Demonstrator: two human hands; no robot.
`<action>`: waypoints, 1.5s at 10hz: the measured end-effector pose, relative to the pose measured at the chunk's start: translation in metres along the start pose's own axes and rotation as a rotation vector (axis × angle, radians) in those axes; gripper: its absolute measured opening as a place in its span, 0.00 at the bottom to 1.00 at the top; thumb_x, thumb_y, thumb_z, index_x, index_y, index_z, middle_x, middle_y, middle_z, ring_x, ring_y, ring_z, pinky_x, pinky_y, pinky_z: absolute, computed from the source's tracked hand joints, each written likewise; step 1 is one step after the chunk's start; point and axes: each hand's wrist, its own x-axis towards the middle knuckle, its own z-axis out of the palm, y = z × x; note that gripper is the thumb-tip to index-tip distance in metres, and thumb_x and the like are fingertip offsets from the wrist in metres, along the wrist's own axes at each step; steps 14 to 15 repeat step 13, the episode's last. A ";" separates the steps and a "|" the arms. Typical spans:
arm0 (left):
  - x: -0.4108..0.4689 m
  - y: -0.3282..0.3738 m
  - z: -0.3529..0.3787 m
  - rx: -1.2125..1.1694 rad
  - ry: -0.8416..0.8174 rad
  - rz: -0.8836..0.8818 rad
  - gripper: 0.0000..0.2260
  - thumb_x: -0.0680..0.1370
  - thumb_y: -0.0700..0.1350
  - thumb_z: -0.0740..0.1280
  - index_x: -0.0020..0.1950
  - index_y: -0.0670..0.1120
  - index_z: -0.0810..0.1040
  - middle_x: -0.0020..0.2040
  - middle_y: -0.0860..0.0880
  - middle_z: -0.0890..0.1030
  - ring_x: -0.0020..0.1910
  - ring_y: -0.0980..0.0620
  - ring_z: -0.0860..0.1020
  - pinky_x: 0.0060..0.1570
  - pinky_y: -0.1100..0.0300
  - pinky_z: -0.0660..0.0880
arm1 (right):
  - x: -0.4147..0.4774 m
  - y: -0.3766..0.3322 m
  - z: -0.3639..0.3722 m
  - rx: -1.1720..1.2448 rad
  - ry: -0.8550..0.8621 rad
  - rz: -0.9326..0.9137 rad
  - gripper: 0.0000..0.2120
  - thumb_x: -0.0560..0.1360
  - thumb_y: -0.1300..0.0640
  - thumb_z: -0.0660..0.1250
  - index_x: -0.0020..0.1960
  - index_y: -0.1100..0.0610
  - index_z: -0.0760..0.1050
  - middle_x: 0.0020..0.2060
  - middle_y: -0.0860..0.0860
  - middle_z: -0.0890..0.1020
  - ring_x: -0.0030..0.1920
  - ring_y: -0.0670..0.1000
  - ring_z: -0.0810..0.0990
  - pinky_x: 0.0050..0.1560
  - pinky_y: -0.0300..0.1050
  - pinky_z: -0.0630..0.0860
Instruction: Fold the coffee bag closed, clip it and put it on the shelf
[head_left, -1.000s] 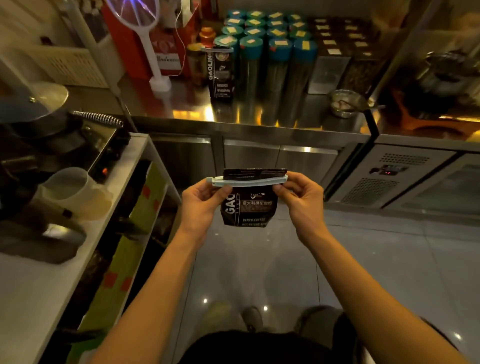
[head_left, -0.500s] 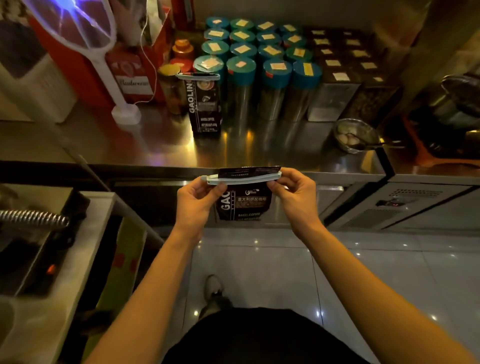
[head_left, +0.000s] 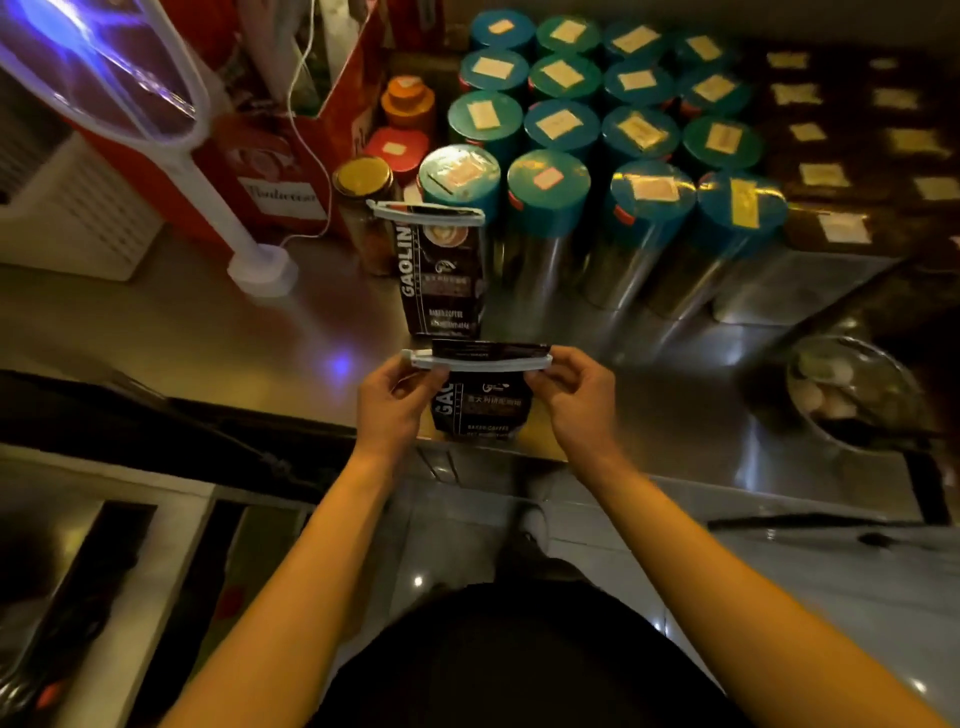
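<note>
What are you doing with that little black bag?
A person holds a black coffee bag with both hands, the left hand and right hand each pinching an end of the white clip across its folded top. It hangs over the steel counter's edge, near another clipped coffee bag standing there.

Single head view, steeply down, close over steel counter (head_left: 218, 332).

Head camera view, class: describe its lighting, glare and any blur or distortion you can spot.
Head view: dim, warm light overall; bright glare streaks on the steel counter and on the steel canisters; a blue-violet glow in the electric swatter, mirrored as a spot on the counter; wide-angle bending at the edges; print on the held coffee bag is soft, its clip clear.
</note>
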 end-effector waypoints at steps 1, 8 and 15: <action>0.031 -0.001 -0.002 0.020 0.049 -0.006 0.08 0.76 0.37 0.70 0.55 0.39 0.80 0.45 0.53 0.86 0.47 0.58 0.83 0.46 0.66 0.77 | 0.041 0.001 0.010 -0.008 -0.069 0.046 0.11 0.73 0.65 0.71 0.51 0.53 0.79 0.46 0.48 0.85 0.48 0.44 0.84 0.48 0.39 0.80; 0.172 -0.016 -0.052 0.075 0.083 -0.193 0.15 0.72 0.52 0.74 0.55 0.46 0.80 0.48 0.50 0.86 0.49 0.54 0.84 0.45 0.64 0.79 | 0.155 -0.007 0.094 -0.175 -0.082 0.191 0.11 0.75 0.59 0.70 0.57 0.58 0.77 0.51 0.54 0.84 0.53 0.49 0.83 0.56 0.52 0.80; 0.166 -0.011 -0.057 0.290 0.065 -0.068 0.29 0.75 0.52 0.70 0.73 0.47 0.64 0.66 0.46 0.73 0.63 0.52 0.75 0.58 0.62 0.73 | 0.133 -0.013 0.098 -0.245 0.082 0.127 0.17 0.75 0.62 0.69 0.64 0.61 0.73 0.56 0.55 0.81 0.57 0.50 0.80 0.59 0.47 0.78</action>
